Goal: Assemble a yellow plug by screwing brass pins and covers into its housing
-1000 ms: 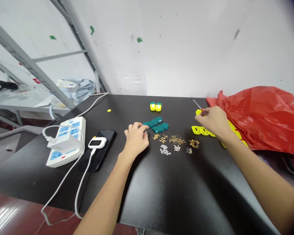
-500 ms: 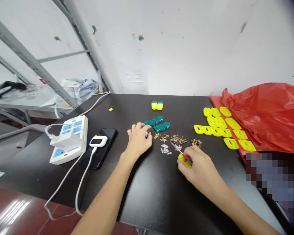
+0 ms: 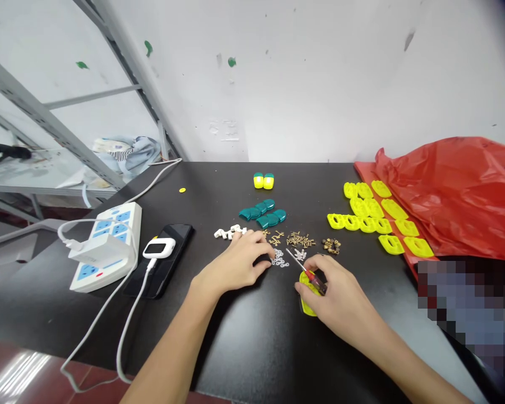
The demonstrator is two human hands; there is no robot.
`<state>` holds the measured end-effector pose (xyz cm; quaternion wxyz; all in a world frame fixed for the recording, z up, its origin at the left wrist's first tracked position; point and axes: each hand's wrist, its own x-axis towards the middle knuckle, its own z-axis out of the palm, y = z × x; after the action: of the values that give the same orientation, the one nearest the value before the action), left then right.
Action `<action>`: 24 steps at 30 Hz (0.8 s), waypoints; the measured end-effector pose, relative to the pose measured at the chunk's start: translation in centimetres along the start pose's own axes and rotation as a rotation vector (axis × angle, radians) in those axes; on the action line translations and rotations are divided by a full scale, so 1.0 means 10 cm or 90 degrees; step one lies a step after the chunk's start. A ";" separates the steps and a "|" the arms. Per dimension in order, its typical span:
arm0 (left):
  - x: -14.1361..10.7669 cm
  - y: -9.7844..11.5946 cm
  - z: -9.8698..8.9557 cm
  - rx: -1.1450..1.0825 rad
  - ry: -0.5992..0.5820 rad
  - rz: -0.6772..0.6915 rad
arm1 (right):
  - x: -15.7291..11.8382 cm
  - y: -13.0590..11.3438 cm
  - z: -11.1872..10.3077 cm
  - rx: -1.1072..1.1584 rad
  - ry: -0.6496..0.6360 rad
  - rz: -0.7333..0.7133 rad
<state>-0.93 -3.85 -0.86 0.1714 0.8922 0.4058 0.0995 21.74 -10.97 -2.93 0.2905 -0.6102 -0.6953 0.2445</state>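
Head view: the person's right hand [image 3: 336, 289] is closed around a yellow plastic piece [image 3: 308, 297] and a red-handled screwdriver [image 3: 315, 282]. The piece's long axis runs roughly back toward the person, and its lower end sits low over the black worktop [image 3: 235, 342]; I can't tell if it touches. The screwdriver's thin shaft slants up and toward the left hand [image 3: 238, 264], so the right hand is nearer the piece, with the left well to its side. The left hand lies curled, palm down, and I can't tell if anything is under its fingers. Small white links [image 3: 280, 258] sit just beside it, and white clips [image 3: 229, 232] lie just past its knuckles. Brass screws [image 3: 301, 241], brass nuts [image 3: 331, 245] and teal parts [image 3: 263, 213] lie ahead of the hands. More yellow pieces [image 3: 364, 216] stand in rows toward a red tray [image 3: 410, 266].
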 end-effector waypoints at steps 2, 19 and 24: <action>0.02 -0.04 0.04 0.002 0.010 -0.006 | 0.01 0.00 -0.01 0.003 -0.010 0.018; 0.04 0.20 0.05 -0.126 0.028 0.003 | 0.03 0.04 -0.13 0.179 0.080 0.037; 0.12 0.44 0.21 -0.579 0.005 -0.139 | 0.05 0.07 -0.19 0.122 0.002 -0.150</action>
<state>3.57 -6.08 -0.99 0.5529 0.6784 0.4131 0.2519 23.51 -10.46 -1.97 0.3753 -0.4942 -0.7352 0.2728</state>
